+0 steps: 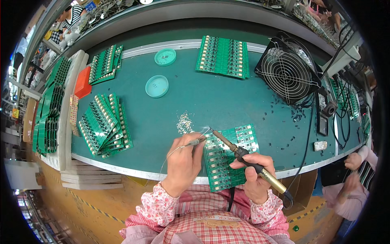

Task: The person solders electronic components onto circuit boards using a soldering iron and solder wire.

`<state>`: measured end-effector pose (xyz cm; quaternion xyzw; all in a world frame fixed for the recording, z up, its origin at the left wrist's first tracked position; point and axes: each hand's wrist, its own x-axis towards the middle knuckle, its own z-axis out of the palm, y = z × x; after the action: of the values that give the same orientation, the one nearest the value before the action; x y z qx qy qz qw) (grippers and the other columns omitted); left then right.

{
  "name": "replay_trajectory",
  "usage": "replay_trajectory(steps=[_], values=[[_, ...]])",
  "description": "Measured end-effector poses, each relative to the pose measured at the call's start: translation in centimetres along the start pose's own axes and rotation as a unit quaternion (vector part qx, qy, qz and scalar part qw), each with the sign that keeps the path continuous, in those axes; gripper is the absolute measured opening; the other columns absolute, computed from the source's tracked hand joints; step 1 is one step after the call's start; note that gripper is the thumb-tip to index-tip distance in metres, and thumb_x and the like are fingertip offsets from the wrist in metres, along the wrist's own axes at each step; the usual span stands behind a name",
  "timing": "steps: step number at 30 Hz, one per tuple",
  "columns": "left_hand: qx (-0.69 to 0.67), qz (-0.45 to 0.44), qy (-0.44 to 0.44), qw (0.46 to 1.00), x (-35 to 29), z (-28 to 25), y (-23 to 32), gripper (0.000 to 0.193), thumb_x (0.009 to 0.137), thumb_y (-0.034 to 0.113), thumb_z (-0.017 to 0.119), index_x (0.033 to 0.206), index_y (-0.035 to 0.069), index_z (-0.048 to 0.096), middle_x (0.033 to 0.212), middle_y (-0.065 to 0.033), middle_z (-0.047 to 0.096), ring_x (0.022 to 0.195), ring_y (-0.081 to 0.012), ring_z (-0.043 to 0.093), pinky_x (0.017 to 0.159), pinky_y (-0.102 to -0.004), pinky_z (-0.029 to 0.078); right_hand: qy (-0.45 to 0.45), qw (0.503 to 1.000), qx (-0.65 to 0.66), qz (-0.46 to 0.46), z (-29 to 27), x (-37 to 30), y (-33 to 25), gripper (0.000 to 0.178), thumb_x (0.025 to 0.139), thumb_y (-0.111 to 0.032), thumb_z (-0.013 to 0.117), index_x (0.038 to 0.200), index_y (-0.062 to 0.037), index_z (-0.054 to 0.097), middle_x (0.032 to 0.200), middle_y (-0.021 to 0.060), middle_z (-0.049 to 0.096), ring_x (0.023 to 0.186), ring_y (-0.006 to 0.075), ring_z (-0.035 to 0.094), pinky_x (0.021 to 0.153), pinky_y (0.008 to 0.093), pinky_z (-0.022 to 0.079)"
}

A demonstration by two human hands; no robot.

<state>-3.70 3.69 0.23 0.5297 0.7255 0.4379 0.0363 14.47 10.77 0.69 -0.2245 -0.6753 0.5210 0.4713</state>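
My left hand [182, 163] is closed, pinching a thin silvery solder wire [174, 151] that passes through a short grey sleeve at the fingertips. Its tail loops down beside the hand. In my right hand [258, 175] is a soldering iron [274, 182] with a black grip and gold-coloured handle, slanting up to the left. The iron's tip and the wire's end meet, or nearly meet, over the upper left corner of a green circuit board panel [218, 171]. That panel lies at the table's front edge, with rows of small white and black parts. Contact with the board is hard to make out.
Tiny pale parts [185, 123] lie heaped beyond my left hand. Stacked panels [103, 124] stand left, more panels [222, 57] at the back. Two turquoise lids [157, 86] lie mid-table. A black fan [286, 75], cables and scattered black bits occupy the right. Another person's hands [352, 171] show far right.
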Motion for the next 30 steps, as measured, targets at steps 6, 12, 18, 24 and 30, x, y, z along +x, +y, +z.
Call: replay_trajectory(steps=[6, 12, 18, 24, 30], values=[[0.004, 0.006, 0.006, 1.000, 0.0, 0.0, 0.0, 0.012, 0.087, 0.000, 0.067, 0.099, 0.003, 0.065, 0.098, -0.0103, 0.068, 0.083, -0.0307, 0.064, 0.074, -0.0372, 0.050, 0.019, 0.998, -0.006, 0.056, -0.2, -0.4, -0.5, 0.018, 0.097, -0.013, 0.063, 0.109, -0.0003, 0.059, 0.086, 0.0120, 0.074, 0.076, 0.0182, 0.072, 0.069, 0.0291, 0.056], [-0.002, -0.002, -0.002, 1.000, 0.0, -0.1, 0.0, 0.013, 0.087, 0.001, 0.068, 0.100, 0.003, 0.065, 0.097, -0.0091, 0.068, 0.083, -0.0303, 0.064, 0.073, -0.0369, 0.050, 0.006, 0.991, -0.032, 0.129, -0.1, 0.0, -0.9, 0.013, 0.096, -0.009, 0.061, 0.105, 0.0009, 0.062, 0.088, 0.0114, 0.072, 0.075, 0.0172, 0.073, 0.067, 0.0274, 0.057], [-0.006, 0.004, 0.007, 1.000, 0.0, 0.0, 0.0, 0.014, 0.087, 0.000, 0.068, 0.100, 0.003, 0.065, 0.097, -0.0091, 0.068, 0.082, -0.0307, 0.065, 0.073, -0.0373, 0.051, -0.016, 0.988, -0.068, 0.141, 0.2, 0.6, -1.2, 0.012, 0.096, -0.008, 0.061, 0.105, -0.0003, 0.063, 0.083, 0.0097, 0.073, 0.076, 0.0160, 0.073, 0.066, 0.0269, 0.056], [-0.013, 0.011, 0.015, 1.000, 0.1, -0.1, 0.0, 0.013, 0.087, 0.001, 0.068, 0.099, 0.003, 0.065, 0.097, -0.0092, 0.068, 0.083, -0.0309, 0.065, 0.074, -0.0373, 0.051, -0.047, 0.987, -0.119, 0.093, 0.2, 0.5, -1.0, 0.011, 0.094, -0.007, 0.064, 0.104, -0.0022, 0.064, 0.081, 0.0081, 0.074, 0.074, 0.0165, 0.074, 0.065, 0.0272, 0.055], [-0.014, 0.004, 0.010, 1.000, 0.1, -0.1, 0.0, 0.013, 0.086, 0.000, 0.068, 0.099, 0.003, 0.065, 0.098, -0.0091, 0.068, 0.084, -0.0309, 0.065, 0.074, -0.0375, 0.051, -0.108, 0.976, -0.181, -0.050, -0.1, 1.2, -0.7, 0.018, 0.083, 0.000, 0.071, 0.100, -0.0013, 0.067, 0.079, 0.0079, 0.074, 0.065, 0.0191, 0.068, 0.059, 0.0298, 0.052]])
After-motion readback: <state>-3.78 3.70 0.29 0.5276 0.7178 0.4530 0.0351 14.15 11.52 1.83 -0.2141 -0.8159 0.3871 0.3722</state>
